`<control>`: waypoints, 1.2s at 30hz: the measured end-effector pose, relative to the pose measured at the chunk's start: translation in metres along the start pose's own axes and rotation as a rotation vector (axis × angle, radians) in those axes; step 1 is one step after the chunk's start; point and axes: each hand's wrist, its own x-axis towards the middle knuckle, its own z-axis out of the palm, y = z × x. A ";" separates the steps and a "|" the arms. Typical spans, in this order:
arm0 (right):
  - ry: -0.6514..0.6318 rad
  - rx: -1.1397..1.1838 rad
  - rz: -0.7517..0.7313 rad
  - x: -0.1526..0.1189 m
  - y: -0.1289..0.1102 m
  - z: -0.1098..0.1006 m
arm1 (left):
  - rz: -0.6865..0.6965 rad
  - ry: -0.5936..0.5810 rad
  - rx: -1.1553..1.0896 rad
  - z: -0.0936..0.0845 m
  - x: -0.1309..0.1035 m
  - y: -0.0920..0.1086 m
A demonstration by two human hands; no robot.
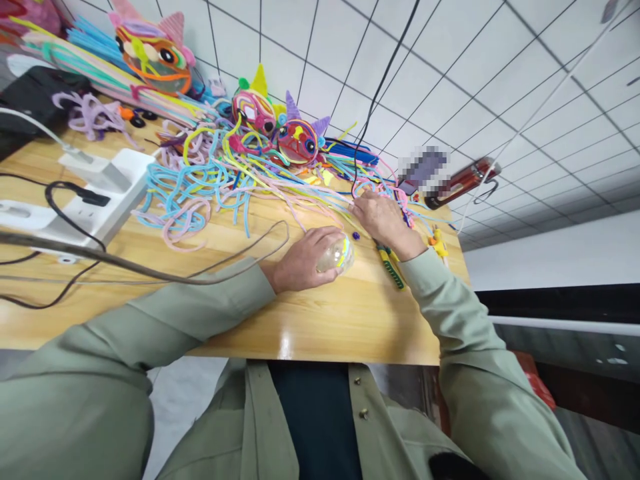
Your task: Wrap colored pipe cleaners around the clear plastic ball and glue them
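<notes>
My left hand [305, 259] is wrapped around a clear, rounded plastic ball [342, 256] with a yellow and light-blue strip on it, held just above or on the table. My right hand [381, 217] reaches into the near edge of the pile of pipe cleaners [320, 197], its fingers curled down; what they pinch, if anything, is hidden. Below that wrist lies a green-and-yellow handled tool [391, 267], partly covered. A small dark-blue bead-like piece [356, 235] rests between the hands.
Finished pipe-cleaner animal heads [297, 141] stand along the tiled wall. A white power strip [117, 187] with cables sits at left, and a loose cable [240, 267] passes over my left forearm. A yellow glue-gun-like item [439, 241] and a dark red flask [465, 183] are at right.
</notes>
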 end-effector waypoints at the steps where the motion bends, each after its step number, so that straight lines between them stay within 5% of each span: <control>1: 0.018 0.054 -0.022 0.002 0.004 0.002 | 0.000 0.001 0.002 0.000 0.000 0.000; 9: -0.073 0.941 -0.086 0.008 0.041 0.001 | -0.019 -0.020 -0.005 -0.004 0.001 0.004; 17: 0.087 1.058 -0.126 -0.007 0.023 -0.035 | 0.001 0.007 -0.014 -0.002 0.001 0.003; 24: 0.273 1.049 -0.145 0.015 0.014 -0.055 | -0.054 -0.030 -0.028 -0.003 0.002 0.005; 27: 0.298 0.875 -0.124 0.033 0.013 -0.055 | -0.068 -0.030 -0.038 -0.003 0.003 0.005; 32: 0.173 0.292 0.032 0.060 0.006 -0.026 | -0.074 -0.039 -0.027 -0.004 0.005 0.008; 36: -0.025 0.351 -0.124 0.059 0.004 -0.001 | -0.055 -0.036 -0.039 -0.006 0.005 0.009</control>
